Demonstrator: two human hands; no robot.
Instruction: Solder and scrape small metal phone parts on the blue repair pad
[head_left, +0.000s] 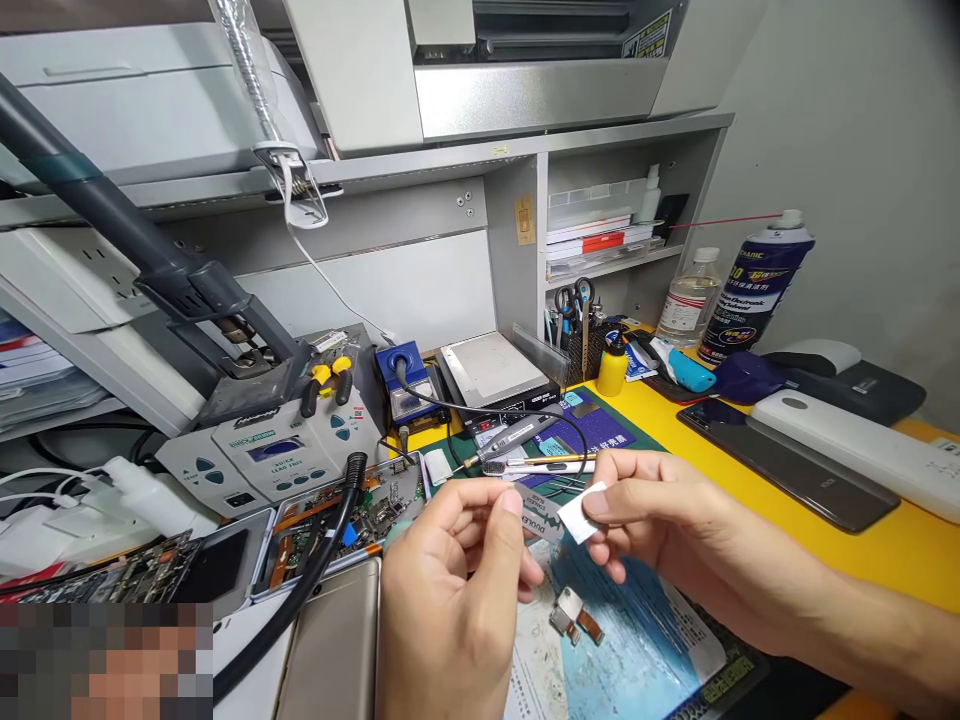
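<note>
Between thumb and fingers, my left hand (465,570) pinches one end of a thin razor blade (541,518) with printed lettering. My right hand (637,500) holds a small white piece, paper or cloth, (581,515) against the blade's other end. Whether the right fingers also grip the blade is hidden. Below both hands, a small camera module (574,610) with brown flex connectors lies on the blue-and-white work mat (615,660).
A soldering station (277,445) stands at the left, with a black hose (330,550) running across a tray of circuit boards. A phone (787,465), spray can (757,290) and yellow bottle (613,367) occupy the right. A soldering iron (517,435) lies behind the hands.
</note>
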